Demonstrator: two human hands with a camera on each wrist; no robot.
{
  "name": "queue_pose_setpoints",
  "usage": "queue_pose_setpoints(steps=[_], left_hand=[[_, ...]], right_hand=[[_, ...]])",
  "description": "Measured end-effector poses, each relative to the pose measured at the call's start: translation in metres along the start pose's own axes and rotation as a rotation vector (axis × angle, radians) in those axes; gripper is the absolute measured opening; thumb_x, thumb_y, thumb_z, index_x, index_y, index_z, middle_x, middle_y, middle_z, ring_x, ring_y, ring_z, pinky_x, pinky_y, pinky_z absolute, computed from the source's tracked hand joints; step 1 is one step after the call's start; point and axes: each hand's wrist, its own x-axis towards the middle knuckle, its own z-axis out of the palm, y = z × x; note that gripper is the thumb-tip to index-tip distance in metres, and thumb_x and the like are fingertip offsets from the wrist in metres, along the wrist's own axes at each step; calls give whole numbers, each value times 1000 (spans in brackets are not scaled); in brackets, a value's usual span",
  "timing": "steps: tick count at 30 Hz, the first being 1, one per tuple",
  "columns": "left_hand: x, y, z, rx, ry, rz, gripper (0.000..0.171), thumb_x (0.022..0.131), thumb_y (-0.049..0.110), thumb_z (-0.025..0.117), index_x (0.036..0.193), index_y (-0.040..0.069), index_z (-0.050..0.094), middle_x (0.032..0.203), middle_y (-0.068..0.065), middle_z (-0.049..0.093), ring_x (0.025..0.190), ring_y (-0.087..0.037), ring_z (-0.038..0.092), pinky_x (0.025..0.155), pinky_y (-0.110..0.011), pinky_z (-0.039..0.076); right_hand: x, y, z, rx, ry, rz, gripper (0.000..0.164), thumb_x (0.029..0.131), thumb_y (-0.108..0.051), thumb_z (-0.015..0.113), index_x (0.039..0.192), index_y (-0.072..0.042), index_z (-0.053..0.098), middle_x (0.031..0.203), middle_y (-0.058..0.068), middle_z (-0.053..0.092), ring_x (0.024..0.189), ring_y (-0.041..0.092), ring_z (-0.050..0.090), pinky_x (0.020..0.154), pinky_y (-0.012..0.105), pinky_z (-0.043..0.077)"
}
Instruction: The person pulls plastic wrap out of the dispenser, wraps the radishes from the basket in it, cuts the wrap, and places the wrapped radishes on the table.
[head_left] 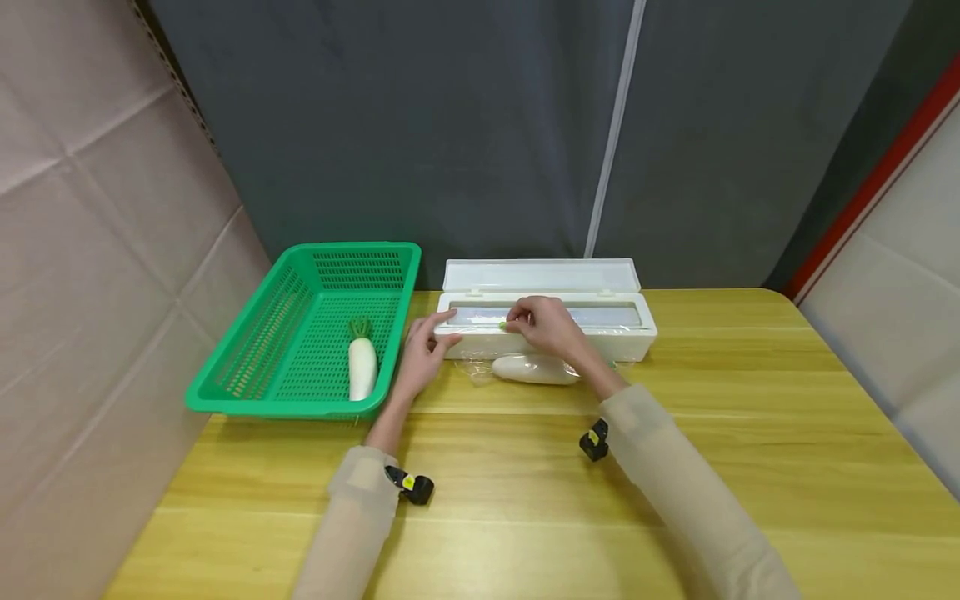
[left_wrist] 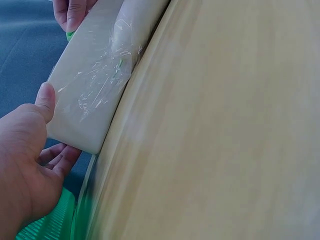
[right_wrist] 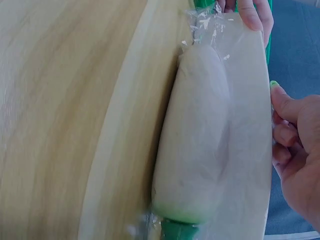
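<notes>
A white cling film box point(head_left: 633, 346) stands on the table with its lid raised at the back. My left hand point(head_left: 422, 360) grips the box's left end, thumb on the front face. Over the front edge, my right hand point(head_left: 553, 327) pinches a small green slide cutter point(head_left: 503, 326). Clear film hangs down the front to a white radish point(head_left: 532, 369), which lies wrapped in it against the box. In the right wrist view the radish point(right_wrist: 192, 135) shows its green stem end, and the cutter point(right_wrist: 273, 84) peeks out by the thumb.
To the left, a green plastic basket point(head_left: 198, 398) holds another white radish point(head_left: 362, 368) with cut green stems. The wooden table point(head_left: 510, 500) runs up to a dark grey curtain point(head_left: 420, 125) at the back. Pale panels flank both sides.
</notes>
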Motion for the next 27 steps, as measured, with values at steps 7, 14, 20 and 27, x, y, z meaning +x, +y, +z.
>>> queue_pose_setpoints(steps=[7, 14, 20, 27], left_hand=[[-1, 0, 0, -8, -1, -1, 42, 97, 8, 68, 138, 10, 61, 114, -17, 52, 84, -16, 43, 73, -25, 42], [0, 0, 1, -13, -2, -3, 43, 96, 11, 69, 138, 10, 61, 113, -16, 52, 83, -16, 43, 73, -25, 42], [0, 0, 0, -18, -5, 7, 44, 96, 10, 70, 139, 10, 61, 112, -16, 51, 81, -16, 43, 72, -25, 42], [0, -2, 1, -20, -11, -8, 42, 97, 9, 68, 139, 11, 61, 114, -16, 51, 83, -15, 43, 74, -25, 43]], right_hand=[[-4, 5, -7, 2, -7, 7, 10, 93, -14, 75, 89, -6, 74, 75, 2, 64, 66, 15, 50, 64, 30, 43], [-8, 10, -10, 1, -6, 21, 11, 94, -18, 75, 90, -7, 75, 77, 1, 65, 66, 16, 51, 63, 31, 43], [-11, 16, -13, 7, -3, 9, 10, 95, -15, 73, 91, -6, 73, 75, 2, 63, 65, 16, 49, 64, 32, 43], [-14, 20, -13, 3, 15, 10, 11, 94, -16, 74, 90, -5, 74, 76, 3, 62, 67, 17, 49, 64, 32, 42]])
